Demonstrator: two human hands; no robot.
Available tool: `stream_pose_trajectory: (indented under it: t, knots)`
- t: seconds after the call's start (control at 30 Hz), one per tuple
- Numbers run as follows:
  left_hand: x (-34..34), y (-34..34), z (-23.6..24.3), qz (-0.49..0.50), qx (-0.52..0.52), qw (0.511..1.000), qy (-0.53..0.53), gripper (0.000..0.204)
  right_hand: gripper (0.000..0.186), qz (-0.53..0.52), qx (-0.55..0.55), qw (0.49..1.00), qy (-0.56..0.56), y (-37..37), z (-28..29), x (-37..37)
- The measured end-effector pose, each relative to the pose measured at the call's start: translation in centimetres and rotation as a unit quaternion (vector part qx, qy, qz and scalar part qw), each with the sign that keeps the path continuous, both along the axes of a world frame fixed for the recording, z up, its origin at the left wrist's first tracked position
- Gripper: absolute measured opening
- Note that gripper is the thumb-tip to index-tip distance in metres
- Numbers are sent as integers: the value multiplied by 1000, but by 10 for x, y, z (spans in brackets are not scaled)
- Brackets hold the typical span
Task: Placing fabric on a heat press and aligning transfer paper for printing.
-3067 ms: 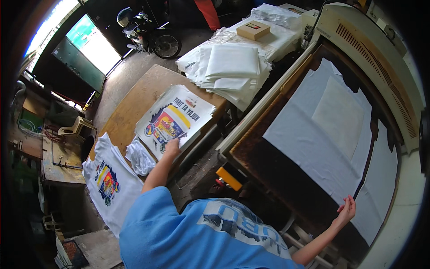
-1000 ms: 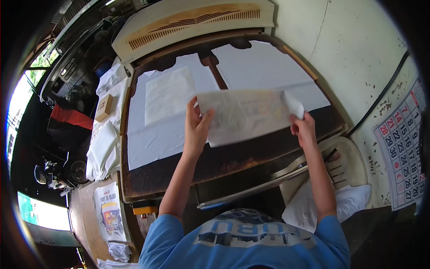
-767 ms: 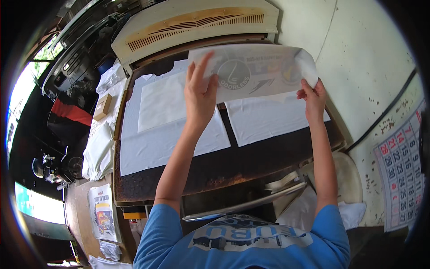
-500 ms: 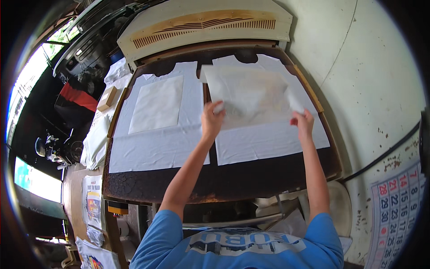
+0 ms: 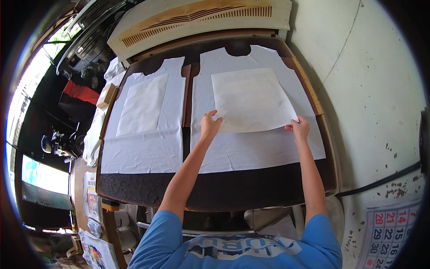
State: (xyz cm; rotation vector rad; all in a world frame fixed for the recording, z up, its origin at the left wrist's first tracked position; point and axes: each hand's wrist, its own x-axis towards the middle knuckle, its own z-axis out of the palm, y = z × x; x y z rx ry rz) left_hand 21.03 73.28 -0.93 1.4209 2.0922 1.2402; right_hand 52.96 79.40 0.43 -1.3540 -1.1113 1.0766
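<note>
A white sheet of paper (image 5: 253, 96) lies over the right-hand pale cut fabric panel (image 5: 255, 150), its near right corner slightly lifted. My left hand (image 5: 209, 124) has its thumb and fingers closed at the sheet's near left corner. At the near right corner, my right hand (image 5: 299, 129) pinches the paper between thumb and fingers. To the left, a second pale fabric panel (image 5: 139, 154) is spread out with another white paper sheet (image 5: 143, 105) flat on it. Both panels rest on a dark, worn press bed (image 5: 134, 186).
A cream vented machine housing (image 5: 201, 22) spans the far side of the bed. Along the left stand a small cardboard box (image 5: 106, 95), white cloth (image 5: 93, 143) and printed fabric pieces (image 5: 96, 249). A pale wall (image 5: 371, 103) with a calendar (image 5: 387, 233) closes off the right.
The paper has come down from a raised, curled position onto the right panel, both hands keeping its near corners. My view has shifted slightly, so the panels appear further left.
</note>
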Motion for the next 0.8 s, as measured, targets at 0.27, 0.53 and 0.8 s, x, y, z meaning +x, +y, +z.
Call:
stream_pose_trajectory:
  t: [0.27, 0.53, 0.8]
  knots:
    - [9, 19, 11, 37, 13, 998, -42, 29, 21, 5, -13, 999, 32, 40, -3, -9]
    - [2, 45, 9, 27, 35, 999, -7, 24, 26, -17, 17, 1000, 12, 62, -1, -1]
    - [-11, 61, -1, 26, 36, 999, 18, 24, 35, 9, 22, 999, -41, 72, -3, -9]
